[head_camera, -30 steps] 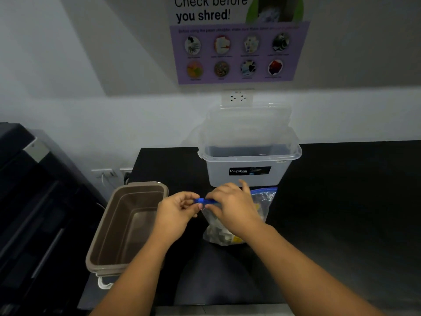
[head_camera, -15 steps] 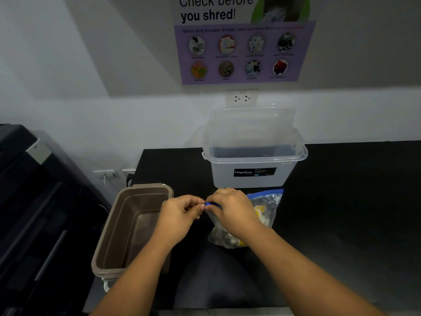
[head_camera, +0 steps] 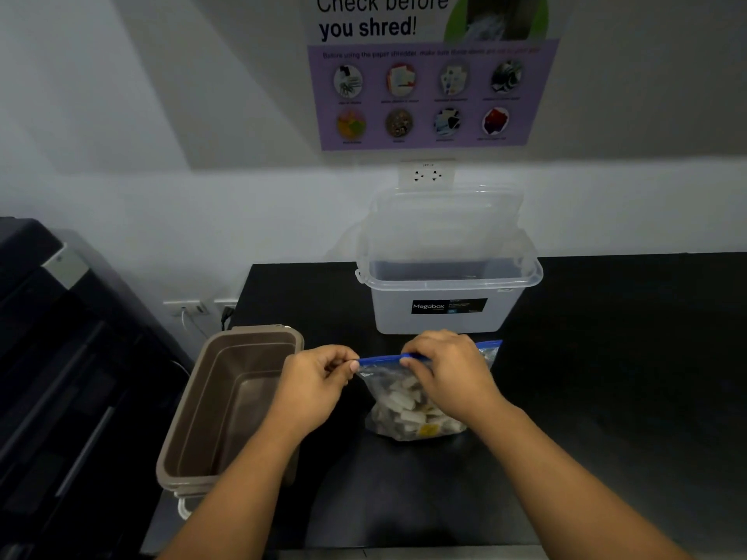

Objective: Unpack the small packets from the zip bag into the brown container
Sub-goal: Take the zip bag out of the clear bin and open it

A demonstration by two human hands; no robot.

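Opening the seal: this seems to be the step in hand; both hands work on the blue zip strip (head_camera: 380, 360) along the top of the zip bag (head_camera: 398, 428), so that its mouth can part.
Left hand (head_camera: 319, 381): fingers are curled, and thumb and forefinger pinch the left end of the strip, probably to anchor it.
Right hand (head_camera: 448, 373): it curls over the strip near the middle and the fingertips pinch it; whether the seal is parted beneath, I cannot tell.
Zip bag: the bottom rests on the black table (head_camera: 606, 357) and the top is held up by the two pinches.
Small packets (head_camera: 404, 402): pale, heaped inside the bag; none is out yet.
Brown container (head_camera: 250, 330): just left of the bag, open on top, with no packets visible inside; the short distance should make the transfer easy.
Behind: a clear Megabox storage box (head_camera: 444, 321) stands near the bag.
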